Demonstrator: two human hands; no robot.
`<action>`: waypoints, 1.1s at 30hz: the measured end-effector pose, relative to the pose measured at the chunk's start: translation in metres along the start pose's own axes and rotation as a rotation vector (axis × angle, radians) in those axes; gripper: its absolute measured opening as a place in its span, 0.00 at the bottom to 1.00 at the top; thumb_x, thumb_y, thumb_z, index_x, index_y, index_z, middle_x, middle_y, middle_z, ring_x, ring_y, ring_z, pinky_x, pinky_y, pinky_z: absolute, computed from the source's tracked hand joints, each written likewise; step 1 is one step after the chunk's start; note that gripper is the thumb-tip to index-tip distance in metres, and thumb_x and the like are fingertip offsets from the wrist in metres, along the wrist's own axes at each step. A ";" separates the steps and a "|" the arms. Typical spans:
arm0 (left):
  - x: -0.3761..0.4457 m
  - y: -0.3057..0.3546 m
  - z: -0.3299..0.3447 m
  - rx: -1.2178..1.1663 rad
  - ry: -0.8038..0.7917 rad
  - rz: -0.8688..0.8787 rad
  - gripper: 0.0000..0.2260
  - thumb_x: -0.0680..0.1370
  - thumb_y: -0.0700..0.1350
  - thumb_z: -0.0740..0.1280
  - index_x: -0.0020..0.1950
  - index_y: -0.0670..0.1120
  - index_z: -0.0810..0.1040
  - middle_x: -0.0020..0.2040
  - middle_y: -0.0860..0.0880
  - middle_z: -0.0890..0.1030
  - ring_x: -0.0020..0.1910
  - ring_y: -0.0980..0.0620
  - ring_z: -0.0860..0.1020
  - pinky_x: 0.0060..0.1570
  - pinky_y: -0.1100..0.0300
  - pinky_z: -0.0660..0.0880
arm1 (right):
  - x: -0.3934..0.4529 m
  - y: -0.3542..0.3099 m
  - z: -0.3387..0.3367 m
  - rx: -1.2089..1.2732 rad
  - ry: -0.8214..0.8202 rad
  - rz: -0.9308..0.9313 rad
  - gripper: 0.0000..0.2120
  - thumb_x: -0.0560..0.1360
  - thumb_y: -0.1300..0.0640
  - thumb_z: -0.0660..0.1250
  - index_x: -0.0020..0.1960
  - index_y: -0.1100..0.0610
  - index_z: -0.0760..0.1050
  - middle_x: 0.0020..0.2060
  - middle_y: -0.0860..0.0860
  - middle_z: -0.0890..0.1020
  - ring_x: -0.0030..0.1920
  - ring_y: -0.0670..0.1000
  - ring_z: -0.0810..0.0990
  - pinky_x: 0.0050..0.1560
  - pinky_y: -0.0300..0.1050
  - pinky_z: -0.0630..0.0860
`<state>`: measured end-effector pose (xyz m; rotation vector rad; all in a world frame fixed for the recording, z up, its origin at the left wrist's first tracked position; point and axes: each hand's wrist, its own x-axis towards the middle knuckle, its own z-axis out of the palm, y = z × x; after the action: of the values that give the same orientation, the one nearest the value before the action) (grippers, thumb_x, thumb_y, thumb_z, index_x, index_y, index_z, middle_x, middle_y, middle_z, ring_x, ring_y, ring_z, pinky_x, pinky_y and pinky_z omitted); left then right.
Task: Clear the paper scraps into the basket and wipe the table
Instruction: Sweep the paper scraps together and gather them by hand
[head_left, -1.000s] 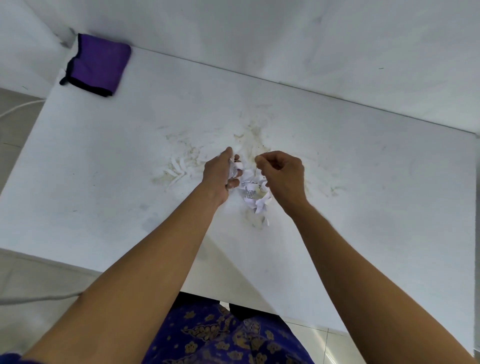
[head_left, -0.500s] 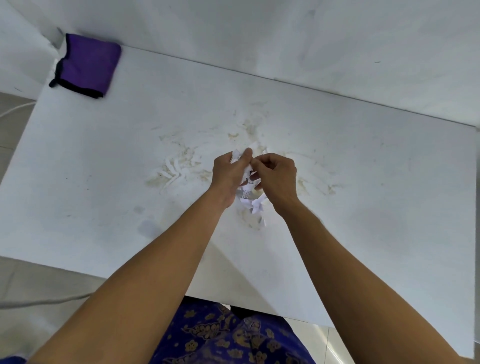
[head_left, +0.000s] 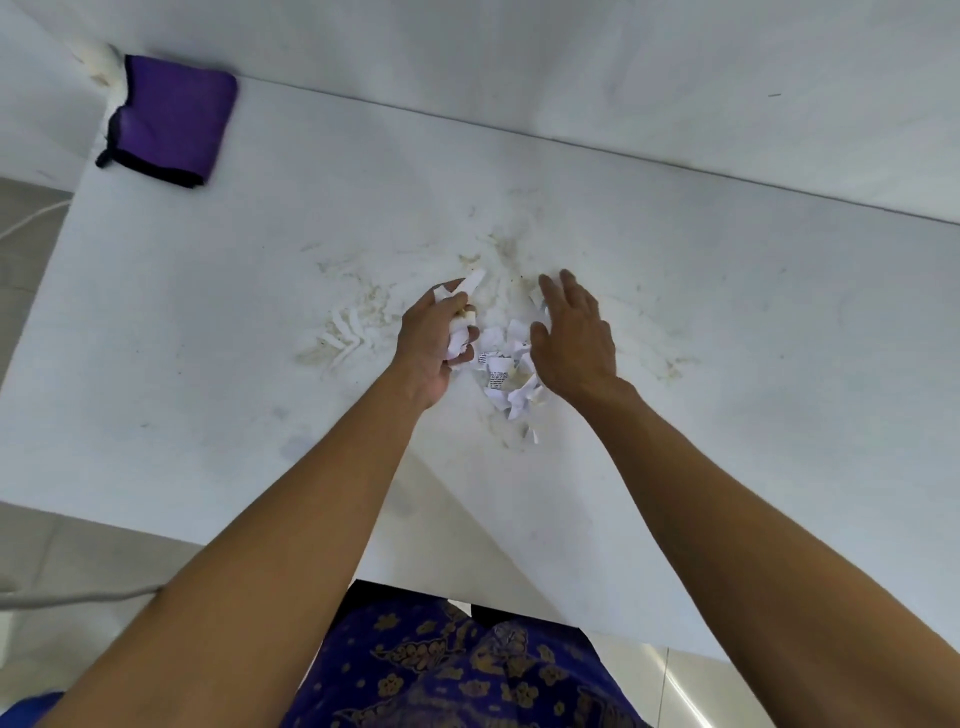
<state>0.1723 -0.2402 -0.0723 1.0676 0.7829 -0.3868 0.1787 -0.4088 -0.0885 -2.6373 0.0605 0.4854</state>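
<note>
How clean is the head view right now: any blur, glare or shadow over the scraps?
Head view: soft, even light; faint arm shadows on the table; paper scraps fairly sharp with print visible; purple cloth slightly smeared; wide-angle bends the table's far edge; a glare streak on the floor, lower right.

Torn white paper scraps (head_left: 506, 376) — some printed — lie heaped mid-table (head_left: 208, 364), far from the folded purple cloth (head_left: 171, 119).

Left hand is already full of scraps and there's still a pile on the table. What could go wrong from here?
1. The left hand grips a full wad of scraps with strips poking out, so reaching for more may drop some.
2. The open right hand sweeping the loose pile could scatter bits or smear the brownish stains.
3. No basket is in view, so the carry risks spills.
</note>
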 end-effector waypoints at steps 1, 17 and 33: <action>-0.002 -0.001 -0.001 -0.005 -0.005 0.002 0.09 0.81 0.39 0.62 0.57 0.47 0.80 0.34 0.49 0.77 0.27 0.53 0.71 0.24 0.64 0.60 | -0.001 -0.003 0.002 -0.035 -0.026 -0.042 0.28 0.80 0.56 0.59 0.79 0.52 0.57 0.80 0.52 0.57 0.78 0.55 0.55 0.71 0.57 0.64; -0.009 -0.004 -0.034 0.136 0.227 -0.003 0.12 0.78 0.50 0.67 0.37 0.47 0.79 0.36 0.50 0.81 0.26 0.53 0.73 0.26 0.66 0.65 | -0.037 -0.039 0.019 -0.443 -0.282 -0.391 0.44 0.67 0.62 0.72 0.78 0.51 0.56 0.79 0.58 0.53 0.76 0.61 0.55 0.62 0.54 0.71; -0.024 -0.018 -0.034 0.062 0.162 -0.148 0.10 0.80 0.52 0.65 0.45 0.49 0.81 0.41 0.44 0.80 0.32 0.49 0.78 0.22 0.67 0.65 | -0.048 -0.056 -0.008 0.187 0.167 -0.306 0.07 0.71 0.61 0.69 0.35 0.62 0.79 0.34 0.55 0.80 0.35 0.54 0.77 0.36 0.47 0.72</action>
<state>0.1313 -0.2201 -0.0748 1.1115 1.0034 -0.4565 0.1428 -0.3643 -0.0410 -2.4389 -0.2308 0.1477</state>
